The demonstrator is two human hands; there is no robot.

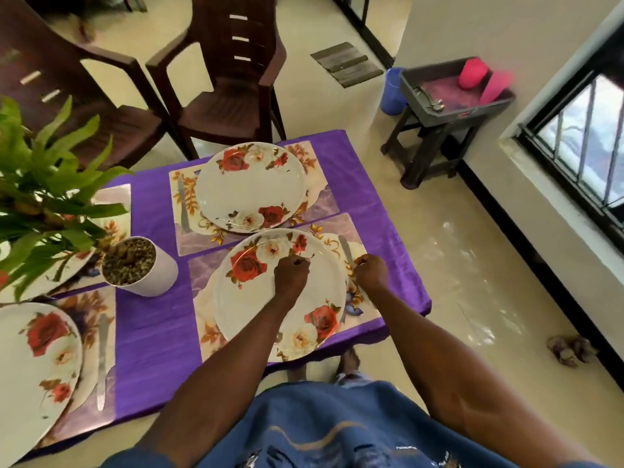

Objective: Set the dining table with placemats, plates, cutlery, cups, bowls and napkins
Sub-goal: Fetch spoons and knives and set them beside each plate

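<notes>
- The table [158,332] has a shiny purple cloth with soft folds.
- On it lie four flat rectangular placemats with a glossy marble and leaf print; the near mat [202,275] is under the hands.
- A round, smooth white plate [256,305] with red and cream roses sits on this mat.
- The left hand [291,274] is curled into a fist over the plate, at about 12 o'clock from its middle; whether it holds something I cannot tell.
- The right hand [371,272] pinches a thin grey metal knife [346,249], which lies on the mat at 2 o'clock from the plate.
- The hands are near each other, not touching.
- At 12 o'clock is a second plate [250,187]; at 9 o'clock a white cylindrical pot [141,268] with gravel and long green leaves.
</notes>
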